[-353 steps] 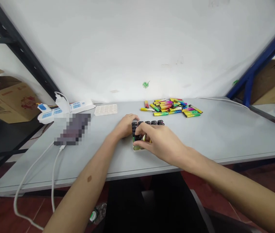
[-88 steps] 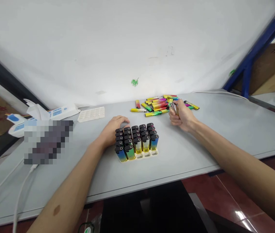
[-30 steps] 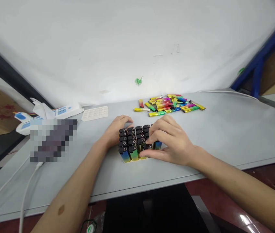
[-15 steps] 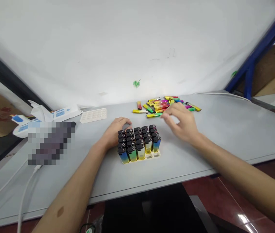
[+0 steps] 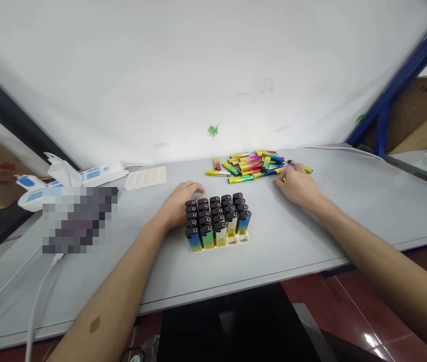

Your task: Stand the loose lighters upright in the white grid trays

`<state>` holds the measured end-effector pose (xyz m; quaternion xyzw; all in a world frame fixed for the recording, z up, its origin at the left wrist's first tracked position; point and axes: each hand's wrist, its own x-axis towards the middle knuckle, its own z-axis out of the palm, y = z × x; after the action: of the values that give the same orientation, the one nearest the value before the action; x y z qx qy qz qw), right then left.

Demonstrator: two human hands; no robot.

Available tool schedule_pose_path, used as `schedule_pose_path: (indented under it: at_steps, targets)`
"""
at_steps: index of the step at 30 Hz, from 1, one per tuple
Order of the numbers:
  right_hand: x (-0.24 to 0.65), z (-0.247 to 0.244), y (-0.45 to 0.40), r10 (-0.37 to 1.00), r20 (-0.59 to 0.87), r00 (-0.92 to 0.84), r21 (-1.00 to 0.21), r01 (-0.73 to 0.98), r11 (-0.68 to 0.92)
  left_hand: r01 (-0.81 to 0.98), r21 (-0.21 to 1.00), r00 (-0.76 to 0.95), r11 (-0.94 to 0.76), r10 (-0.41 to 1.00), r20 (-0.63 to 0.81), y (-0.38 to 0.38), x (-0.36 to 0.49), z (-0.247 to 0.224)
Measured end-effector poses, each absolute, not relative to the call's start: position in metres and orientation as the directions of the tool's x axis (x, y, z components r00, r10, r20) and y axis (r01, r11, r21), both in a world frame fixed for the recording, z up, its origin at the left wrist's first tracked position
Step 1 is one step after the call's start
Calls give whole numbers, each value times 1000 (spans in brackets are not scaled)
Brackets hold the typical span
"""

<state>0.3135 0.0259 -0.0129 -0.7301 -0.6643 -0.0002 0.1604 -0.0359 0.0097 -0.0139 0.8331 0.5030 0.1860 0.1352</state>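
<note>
Several black-topped lighters (image 5: 208, 236) stand upright in rows in a white holder (image 5: 242, 240), which shows two bare holes at its front right corner. My left hand (image 5: 179, 201) rests on the table beside the back left of the rows; its fingers are apart, partly hidden behind the lighters. At the right end of a loose pile of shiny coloured lighters (image 5: 249, 163), my right hand (image 5: 297, 185) reaches down with its fingers curled. What lies under those fingers is mostly hidden, with a bit of yellow showing beside them.
An empty white holder (image 5: 145, 178) lies flat at the back left. Left of it are a white power strip (image 5: 104, 173) and a blurred-out dark object (image 5: 81, 221) with a white cable (image 5: 40, 296). A white wall (image 5: 161, 100) rises behind the table.
My right hand has moved right and down from above the middle of the pile to its right end, uncovering lighters there. My left hand has stayed beside the rows.
</note>
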Motion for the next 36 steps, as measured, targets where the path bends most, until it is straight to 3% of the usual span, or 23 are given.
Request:
schedule_pose_path:
  at_steps: [4, 8, 10, 20, 28, 31, 36]
  targets:
    - [326, -14, 31, 973, 181, 144, -311, 947, -82, 788, 408, 426, -461, 887, 179, 10, -37, -15]
    - [327, -12, 30, 984, 131, 117, -190, 977, -91, 789, 405, 429, -461, 886, 174, 11, -37, -14]
    - [324, -10, 27, 984, 152, 89, -188, 980, -60, 789, 409, 427, -458, 888, 170, 11, -37, -13]
    - [305, -1, 15, 967, 255, 28, -559, 820, 123, 805, 404, 409, -435, 899, 154, 7, -34, -9]
    - [292, 3, 5, 984, 147, -98, -910, 376, 173, 798, 401, 422, -449, 892, 158, 9, -36, -11]
    - [289, 3, 4, 988, 97, -119, -968, 218, 121, 797, 401, 423, -452, 891, 162, 9, -36, -11]
    - [292, 4, 8, 1000, 2, -25, -992, 128, 6, 793, 402, 426, -457, 889, 170, 9, -36, -11]
